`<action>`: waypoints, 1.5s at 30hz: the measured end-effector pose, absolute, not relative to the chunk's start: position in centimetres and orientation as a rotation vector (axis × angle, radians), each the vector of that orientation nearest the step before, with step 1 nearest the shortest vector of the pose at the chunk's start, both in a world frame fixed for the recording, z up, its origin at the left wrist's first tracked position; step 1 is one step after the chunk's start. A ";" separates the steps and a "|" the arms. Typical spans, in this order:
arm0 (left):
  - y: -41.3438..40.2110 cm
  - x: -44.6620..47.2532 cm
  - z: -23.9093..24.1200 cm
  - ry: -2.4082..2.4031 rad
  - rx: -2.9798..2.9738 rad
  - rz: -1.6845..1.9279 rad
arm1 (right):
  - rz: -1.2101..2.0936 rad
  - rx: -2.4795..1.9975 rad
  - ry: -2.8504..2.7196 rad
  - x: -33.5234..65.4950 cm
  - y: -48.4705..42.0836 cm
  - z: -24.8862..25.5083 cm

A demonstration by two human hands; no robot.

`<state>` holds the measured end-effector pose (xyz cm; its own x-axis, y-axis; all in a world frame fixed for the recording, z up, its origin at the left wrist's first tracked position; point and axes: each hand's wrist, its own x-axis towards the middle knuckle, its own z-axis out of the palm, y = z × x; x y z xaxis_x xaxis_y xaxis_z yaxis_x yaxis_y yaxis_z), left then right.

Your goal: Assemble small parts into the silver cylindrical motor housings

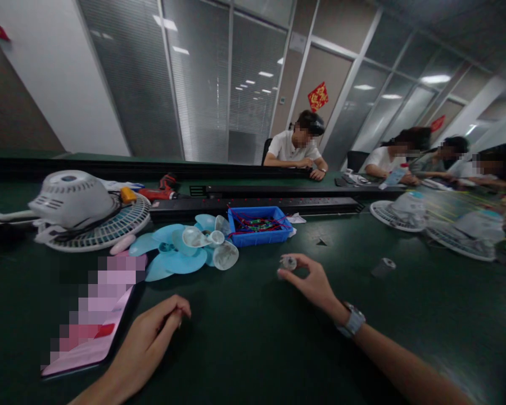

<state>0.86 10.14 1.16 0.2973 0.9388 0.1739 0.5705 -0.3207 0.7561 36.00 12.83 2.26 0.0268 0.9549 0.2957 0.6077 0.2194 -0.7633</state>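
My right hand (314,284) pinches a small, round, greyish cylinder (289,263) between thumb and fingertips, a little above the green table. A similar small grey cylinder (383,267) lies on the table to its right. My left hand (154,332) is near the table's front, its fingers curled together with the thumb against them. Whatever it may hold is hidden. Beside it on the left lies a tablet-like panel (112,315) with a pink, partly blurred screen. Beyond the left hand are stacked light-blue fan blades (175,261) and smaller clear ones (225,254).
A blue bin (259,236) holds wires and green circuit boards. At the left sits a white fan housing (73,197) on its grille, near a red power tool (162,191). More fan parts (409,211) stand at the right. A long black rail (253,207) crosses behind. Several people sit beyond.
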 end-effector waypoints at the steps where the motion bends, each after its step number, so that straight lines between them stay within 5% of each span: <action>1: 10.1 0.9 1.1 1.327 2.004 0.850 | 0.654 -1.419 -1.765 34.0 11.6 2.7; 8: 8.2 2.4 1.3 1.009 2.164 0.926 | 0.988 -1.188 -2.042 25.1 7.1 3.1; 26: 7.9 5.2 5.0 0.896 2.264 0.905 | 1.067 -1.245 -2.042 24.8 7.5 1.4; 31: 8.5 4.0 5.2 1.096 2.087 1.132 | 1.128 -1.267 -2.019 25.0 7.5 1.7; 45: 10.8 1.7 1.2 1.337 2.024 0.817 | 1.188 -1.273 -2.009 25.1 7.2 2.1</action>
